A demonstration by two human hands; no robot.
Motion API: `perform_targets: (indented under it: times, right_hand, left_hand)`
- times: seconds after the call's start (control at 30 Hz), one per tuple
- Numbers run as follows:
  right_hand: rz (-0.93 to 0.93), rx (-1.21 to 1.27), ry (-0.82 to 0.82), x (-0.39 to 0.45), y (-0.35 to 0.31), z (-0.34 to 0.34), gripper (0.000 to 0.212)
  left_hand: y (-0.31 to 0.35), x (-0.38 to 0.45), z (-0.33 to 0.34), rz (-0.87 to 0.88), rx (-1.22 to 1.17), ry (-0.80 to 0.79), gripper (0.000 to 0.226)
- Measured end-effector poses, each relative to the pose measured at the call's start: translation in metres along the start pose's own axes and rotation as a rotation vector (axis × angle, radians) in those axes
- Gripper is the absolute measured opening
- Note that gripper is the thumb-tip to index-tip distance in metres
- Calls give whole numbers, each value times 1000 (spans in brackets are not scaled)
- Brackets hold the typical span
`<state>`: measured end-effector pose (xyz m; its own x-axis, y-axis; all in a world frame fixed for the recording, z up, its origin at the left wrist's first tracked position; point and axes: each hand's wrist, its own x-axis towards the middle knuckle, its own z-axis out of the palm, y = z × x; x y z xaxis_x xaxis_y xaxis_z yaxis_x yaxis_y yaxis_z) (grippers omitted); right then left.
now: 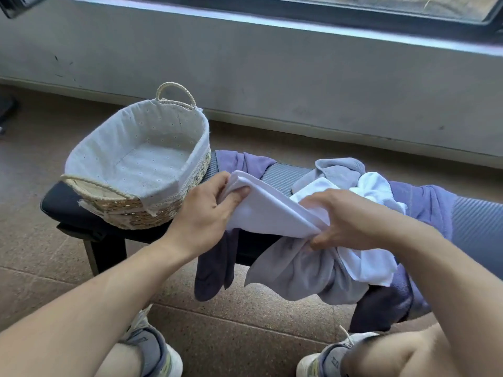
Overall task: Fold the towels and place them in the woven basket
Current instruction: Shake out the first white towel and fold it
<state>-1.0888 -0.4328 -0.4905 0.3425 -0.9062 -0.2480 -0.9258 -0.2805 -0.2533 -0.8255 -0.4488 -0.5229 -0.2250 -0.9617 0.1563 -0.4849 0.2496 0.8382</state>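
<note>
A white towel (268, 210) is stretched between my two hands above the bench. My left hand (206, 210) pinches its upper left corner. My right hand (345, 217) grips its lower right end, bunched together with a grey towel (299, 273) that hangs off the bench front. The woven basket (152, 213) with a white cloth lining stands on the bench's left end, and nothing lies in it. More towels lie in a heap to the right: a grey one (340, 170), a white one (374, 186) and a purple one (427, 205).
The dark padded bench (283, 172) runs left to right in front of me. A purple towel (217, 268) drapes over its middle and hangs down. Behind is a grey wall below a window. My shoes (152, 346) rest on the speckled floor.
</note>
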Motion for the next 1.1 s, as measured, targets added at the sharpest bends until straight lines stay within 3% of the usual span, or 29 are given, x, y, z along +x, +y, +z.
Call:
perform_targets:
  times: [0.07,0.17,0.3,0.43,0.47,0.53,0.6,0.67,0.8,0.93,1.1]
  right_hand:
    - [107,-78,-38,1,17,3,29]
    - [150,-91,79,3,33,-3,32]
    - [120,330,259,-11,40,-27,26]
    - [88,713,320,-25,40,-44,9]
    - [123,715,302,-24,41,-43,10]
    - [225,479,255,-17,46,-36,21]
    - [290,183,186,-4,49,-27,32]
    - [314,51,135,9,49,-19,41]
    - [347,32,52,19,51,-17,45]
    - [386,-29,5,12,51,-24,38]
    - [475,89,111,7,44,-28,45]
  left_hand:
    - [-5,3,1,-53,-26,65,36]
    - [-5,9,2,-150,-39,195,35]
    - [1,14,-5,-186,-76,331,41]
    - [-3,16,-12,-283,-42,275,60]
    - [-7,17,-12,-310,-8,244,66]
    - [-16,19,-8,-343,51,177,70]
    - [-25,20,-3,-377,106,110,61]
    - [-34,23,2,-400,135,34,50]
    - [-43,29,9,-451,107,-34,33]
    - [-44,31,7,-385,259,-82,23]
    - [-46,34,6,-381,354,-55,32]
